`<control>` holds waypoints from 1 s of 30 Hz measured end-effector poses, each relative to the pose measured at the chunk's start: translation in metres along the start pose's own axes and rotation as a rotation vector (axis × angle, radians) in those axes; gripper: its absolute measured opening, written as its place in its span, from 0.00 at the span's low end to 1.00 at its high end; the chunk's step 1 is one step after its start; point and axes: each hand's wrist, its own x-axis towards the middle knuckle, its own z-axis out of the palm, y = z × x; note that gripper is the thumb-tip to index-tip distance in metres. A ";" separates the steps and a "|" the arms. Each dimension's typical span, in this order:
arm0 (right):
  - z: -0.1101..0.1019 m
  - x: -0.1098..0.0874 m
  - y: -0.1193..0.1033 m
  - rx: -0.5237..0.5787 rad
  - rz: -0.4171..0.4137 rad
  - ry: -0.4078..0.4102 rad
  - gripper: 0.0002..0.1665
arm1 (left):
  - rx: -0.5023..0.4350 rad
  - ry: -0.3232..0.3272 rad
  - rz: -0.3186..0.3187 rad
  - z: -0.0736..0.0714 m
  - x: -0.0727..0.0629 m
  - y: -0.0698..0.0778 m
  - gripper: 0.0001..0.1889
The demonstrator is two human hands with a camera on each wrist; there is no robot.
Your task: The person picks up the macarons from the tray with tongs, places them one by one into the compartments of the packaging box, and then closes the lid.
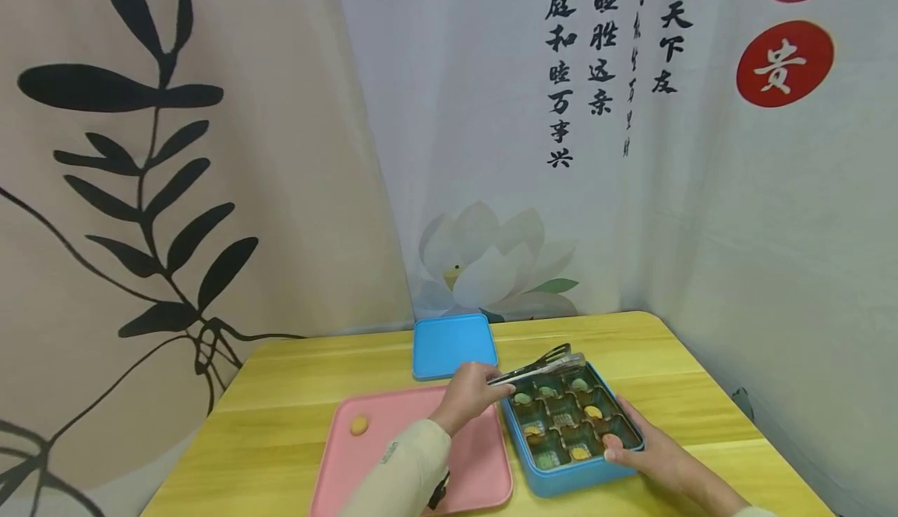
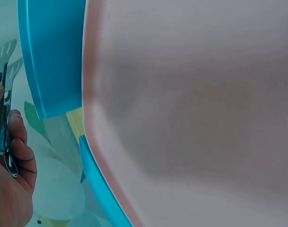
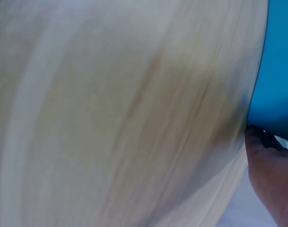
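Observation:
My left hand (image 1: 471,392) grips metal tongs (image 1: 536,367) over the far edge of a blue compartment box (image 1: 571,484). In the left wrist view the fingers wrap the tongs (image 2: 10,142), whose slotted ends stand slightly apart. Whether anything lies between those ends cannot be told in the head view. The box's dark divided insert holds small yellow pieces (image 1: 580,453) and green pieces (image 1: 547,392) in several compartments. My right hand (image 1: 655,455) holds the box's near right corner, thumb at the rim and fingers along the side. In the right wrist view it touches the blue wall (image 3: 278,71).
A pink tray (image 1: 403,455) lies left of the box, beneath my left forearm. One round yellow piece (image 1: 358,425) rests on it. A blue lid (image 1: 454,345) lies behind the tray on the wooden table (image 1: 281,423). A printed curtain (image 1: 316,150) hangs behind.

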 end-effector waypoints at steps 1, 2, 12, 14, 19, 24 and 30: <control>0.000 0.000 0.000 0.006 0.002 0.000 0.60 | -0.008 0.006 0.000 -0.002 -0.001 -0.002 0.10; 0.001 0.000 0.000 0.013 0.002 -0.001 0.60 | -0.018 0.010 -0.004 -0.005 -0.002 -0.003 0.10; 0.002 -0.002 -0.001 0.010 -0.010 0.005 0.60 | -0.017 0.058 0.015 -0.029 -0.007 -0.017 0.07; 0.001 -0.002 -0.002 0.016 -0.019 0.006 0.59 | -0.012 0.060 0.022 -0.033 -0.009 -0.019 0.07; 0.002 0.000 0.000 0.032 -0.031 0.000 0.59 | -0.014 0.075 0.022 -0.044 -0.017 -0.025 0.08; 0.001 0.001 0.001 0.037 -0.006 -0.016 0.60 | -0.022 0.102 -0.006 -0.055 -0.028 -0.034 0.07; -0.001 -0.002 -0.001 0.045 0.008 -0.030 0.60 | -0.041 0.103 -0.064 -0.072 -0.046 -0.046 0.07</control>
